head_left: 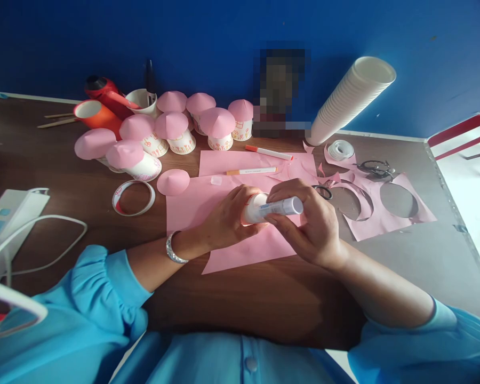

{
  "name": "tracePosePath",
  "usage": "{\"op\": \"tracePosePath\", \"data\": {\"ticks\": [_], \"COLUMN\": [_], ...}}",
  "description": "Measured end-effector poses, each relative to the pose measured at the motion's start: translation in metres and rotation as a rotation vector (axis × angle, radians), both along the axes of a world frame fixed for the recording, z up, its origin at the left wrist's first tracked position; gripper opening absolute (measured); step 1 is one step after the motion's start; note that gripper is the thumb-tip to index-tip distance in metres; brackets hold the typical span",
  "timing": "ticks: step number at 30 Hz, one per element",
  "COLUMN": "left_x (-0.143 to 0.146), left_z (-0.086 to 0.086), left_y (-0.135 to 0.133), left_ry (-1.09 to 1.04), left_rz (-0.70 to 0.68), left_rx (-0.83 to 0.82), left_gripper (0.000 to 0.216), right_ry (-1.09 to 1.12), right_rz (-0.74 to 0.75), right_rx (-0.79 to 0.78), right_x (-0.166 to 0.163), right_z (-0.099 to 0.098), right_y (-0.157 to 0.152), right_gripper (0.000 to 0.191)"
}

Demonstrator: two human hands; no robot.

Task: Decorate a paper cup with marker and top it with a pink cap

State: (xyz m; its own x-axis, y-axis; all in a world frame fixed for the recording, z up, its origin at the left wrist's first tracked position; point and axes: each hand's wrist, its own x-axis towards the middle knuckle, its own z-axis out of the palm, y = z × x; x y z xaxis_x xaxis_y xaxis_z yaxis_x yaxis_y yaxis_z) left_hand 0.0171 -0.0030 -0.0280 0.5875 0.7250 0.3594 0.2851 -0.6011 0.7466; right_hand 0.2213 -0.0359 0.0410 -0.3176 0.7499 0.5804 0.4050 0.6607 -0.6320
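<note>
My left hand (232,213) is wrapped round a small white paper cup (258,202) above the pink paper. My right hand (318,226) grips a white glue stick (286,206), its near end tilted up and its far end against the cup. Where exactly its tip touches is hard to make out. On the paper beyond my left hand lies a small translucent cap (216,181). A loose pink paper cone (173,182) rests left of it. Beneath both hands spreads a pink paper sheet (196,213).
Several cone-topped decorated cups (220,128) stand at the back left. Two markers (252,170) lie behind my hands. A tall cup stack (352,98) leans at the wall. Cut paper scraps (408,205) and scissors (324,192) lie right, a power strip (4,218) left.
</note>
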Motion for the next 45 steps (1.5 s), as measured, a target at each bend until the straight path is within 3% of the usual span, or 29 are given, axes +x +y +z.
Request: {"op": "tracePosePath", "data": {"ticks": [16,25,33,45], "left_x": [0.000,0.002,0.003,0.002], "left_z": [0.003,0.008,-0.003,0.009], "left_y": [-0.004,-0.006,-0.003,-0.007], "left_ry": [0.083,0.117,-0.001,0.117], "left_rz": [0.003,0.081,0.015,0.092], "left_rx": [0.076,0.033,0.222,0.034], "left_gripper": [0.037,0.045,0.044,0.048], "right_ry": [-0.061,-0.107,-0.067,-0.119], "right_rz": [-0.164,-0.307,-0.109,-0.370], "right_rx": [0.080,0.077,0.165,0.122], "right_x": [-0.004,-0.001,-0.008,-0.001], "right_z": [-0.003,0.002,0.006,-0.002], "right_y": [0.002,0.003,-0.006,0.007], "right_gripper": [0.014,0.015,0.019,0.015]}}
